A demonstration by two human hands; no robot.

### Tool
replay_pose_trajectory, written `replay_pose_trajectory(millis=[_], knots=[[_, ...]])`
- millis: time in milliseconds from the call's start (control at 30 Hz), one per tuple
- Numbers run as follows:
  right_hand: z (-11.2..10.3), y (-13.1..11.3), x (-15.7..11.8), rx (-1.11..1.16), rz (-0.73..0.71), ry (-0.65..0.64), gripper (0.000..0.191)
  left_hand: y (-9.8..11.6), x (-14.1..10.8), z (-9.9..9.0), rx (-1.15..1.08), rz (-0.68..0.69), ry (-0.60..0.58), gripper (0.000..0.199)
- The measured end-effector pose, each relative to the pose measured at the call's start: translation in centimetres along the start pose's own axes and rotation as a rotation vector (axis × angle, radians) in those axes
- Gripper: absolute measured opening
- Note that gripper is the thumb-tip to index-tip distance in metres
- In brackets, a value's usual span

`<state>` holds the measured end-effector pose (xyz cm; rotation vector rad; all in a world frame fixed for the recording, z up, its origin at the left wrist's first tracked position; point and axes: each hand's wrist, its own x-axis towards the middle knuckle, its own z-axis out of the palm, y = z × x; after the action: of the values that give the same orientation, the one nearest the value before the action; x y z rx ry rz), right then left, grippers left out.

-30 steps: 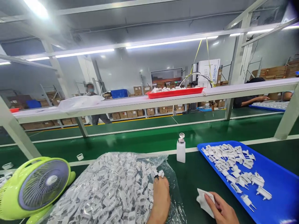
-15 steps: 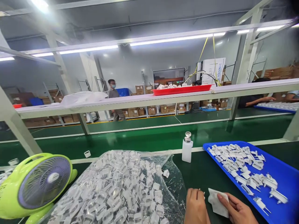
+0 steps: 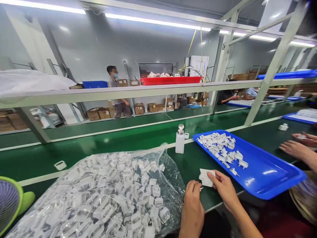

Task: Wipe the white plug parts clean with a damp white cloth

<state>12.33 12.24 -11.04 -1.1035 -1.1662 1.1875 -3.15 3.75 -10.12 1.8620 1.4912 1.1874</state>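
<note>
My right hand (image 3: pixel 224 188) pinches a folded white wipe (image 3: pixel 206 177) between thumb and fingers. Close beside it on the left, my left hand (image 3: pixel 193 203) has its fingers curled round a small white plastic part (image 3: pixel 201 188); only a tip of it shows, the rest hidden by the fingers. Left of the hands lies a large clear plastic bag (image 3: pixel 170 172) heaped with white plastic parts (image 3: pixel 116 195). To the right, a blue tray (image 3: pixel 262 172) holds similar white parts with thin prongs (image 3: pixel 220 147), mostly at its far left end.
A white pump bottle (image 3: pixel 180 140) stands behind the hands, with a loose white part (image 3: pixel 187 136) beside it. A green fan (image 3: pixel 15 205) sits at left. Overhead runs a shelf with a red tray (image 3: pixel 170 80). A co-worker's hands (image 3: pixel 297 147) are at right.
The view has swung to the right, bringing more of the blue tray and a co-worker's hands into sight. Both my hands keep their grips, the wipe still in the right.
</note>
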Motion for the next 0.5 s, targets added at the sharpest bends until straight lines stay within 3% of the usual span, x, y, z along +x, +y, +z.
replay_pose_trajectory(millis=[100, 200, 367, 500], knots=[[0.4, -0.6, 0.0, 0.031, -0.063, 0.101, 0.044, 0.0, 0.0, -0.3, -0.006, -0.030, -0.014, 0.067], [0.9, -0.7, -1.0, 0.107, -0.122, 0.252, 0.048, -0.1, 0.1, -0.4, -0.020, -0.057, 0.045, 0.066], [1.7, 0.7, -3.7, 0.206, -0.012, 0.445, 0.052, -0.7, 0.1, -0.6, -0.043, -0.112, 0.047, 0.065], [1.4, 1.2, -4.9, 0.221, 0.037, 0.503, 0.051, -0.5, 0.3, -0.1, -0.034, -0.118, 0.089, 0.055]])
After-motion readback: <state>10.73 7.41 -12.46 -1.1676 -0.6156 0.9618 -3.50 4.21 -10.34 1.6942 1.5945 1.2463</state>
